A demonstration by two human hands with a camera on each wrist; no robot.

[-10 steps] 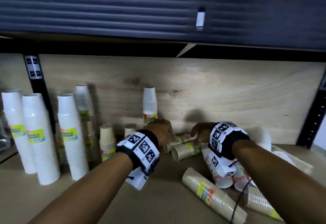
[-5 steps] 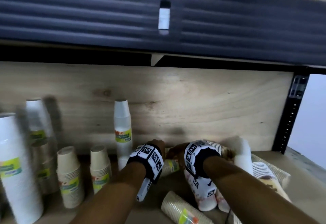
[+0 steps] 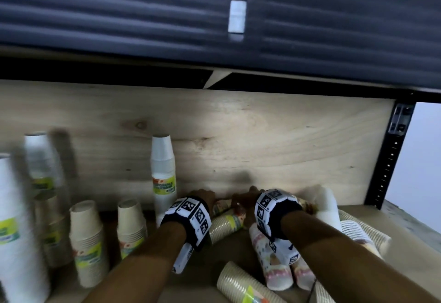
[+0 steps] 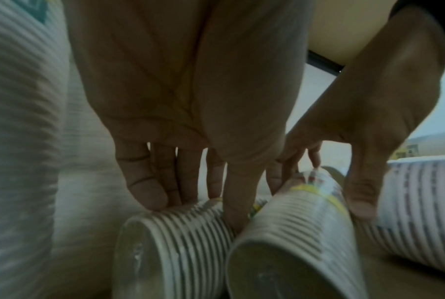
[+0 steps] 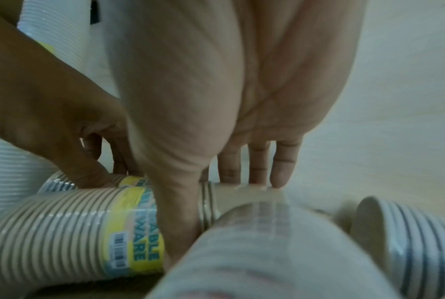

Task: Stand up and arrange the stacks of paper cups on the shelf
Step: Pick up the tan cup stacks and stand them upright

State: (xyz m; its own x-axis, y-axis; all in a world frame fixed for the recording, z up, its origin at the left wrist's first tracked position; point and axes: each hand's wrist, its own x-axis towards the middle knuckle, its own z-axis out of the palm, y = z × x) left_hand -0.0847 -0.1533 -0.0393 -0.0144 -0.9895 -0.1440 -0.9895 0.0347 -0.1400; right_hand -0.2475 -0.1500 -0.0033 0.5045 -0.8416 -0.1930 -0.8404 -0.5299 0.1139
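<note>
On the plywood shelf [image 3: 405,219], upright white and beige paper-cup stacks [image 3: 163,178] stand at left; patterned stacks [image 3: 269,255] lie toppled at right, crowding the wrists. Both hands have just pushed deeper toward the back board [image 3: 262,140]: the left hand [image 3: 202,197] closes fingers [image 4: 144,188] and thumb round the rear beige ribbed stack [image 4: 180,242], the right hand [image 3: 245,197] grips the nearer beige ribbed stack [image 5: 63,232], so lifting looks next, neither yet upright

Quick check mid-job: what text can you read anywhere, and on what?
"ABLE" over "WARE", starts hidden: yellow label on the lying beige cup stack.
Barcode beside it: digits unreadable.
Label on the upright white stack, and the others': too blurred.
Wristbands: square code patterns, no words.
</note>
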